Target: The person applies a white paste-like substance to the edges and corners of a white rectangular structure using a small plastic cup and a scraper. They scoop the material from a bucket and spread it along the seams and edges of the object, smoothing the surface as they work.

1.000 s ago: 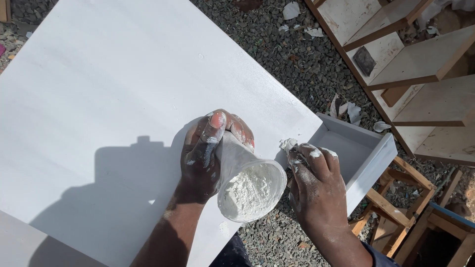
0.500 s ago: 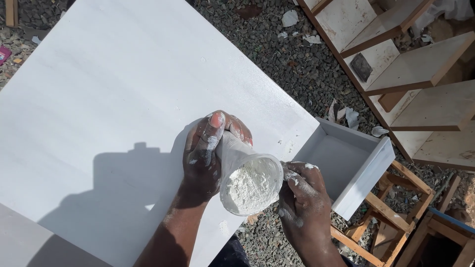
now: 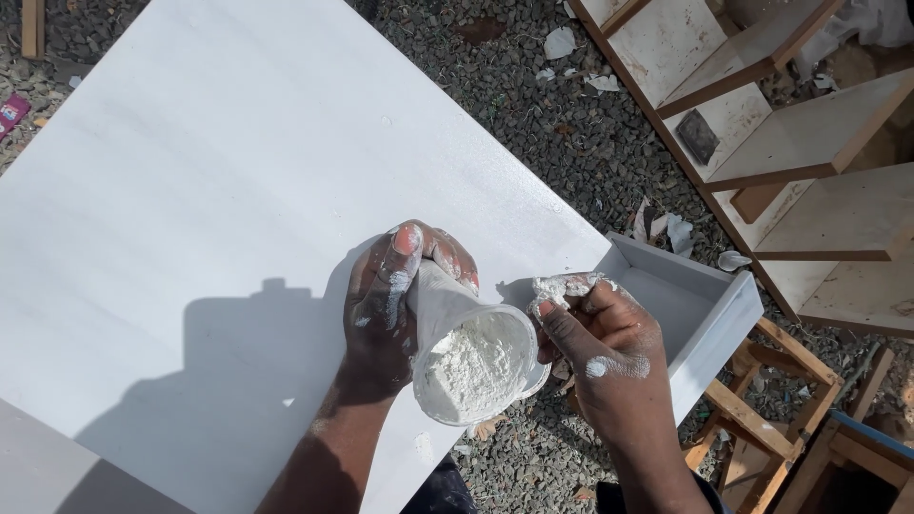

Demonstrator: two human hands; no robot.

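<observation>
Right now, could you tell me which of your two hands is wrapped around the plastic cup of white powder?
The left hand grips the cup; the right hand only pinches white paste.

packages: one small flat pink wrapper [image 3: 12, 110] lay on the gravel at the far left edge, beside the white panel | labels: none | signs: none | screens: none

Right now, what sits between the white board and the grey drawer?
In the head view, the right hand, with a lump of white filler on its fingers, sits between the white board and the drawer.
</observation>
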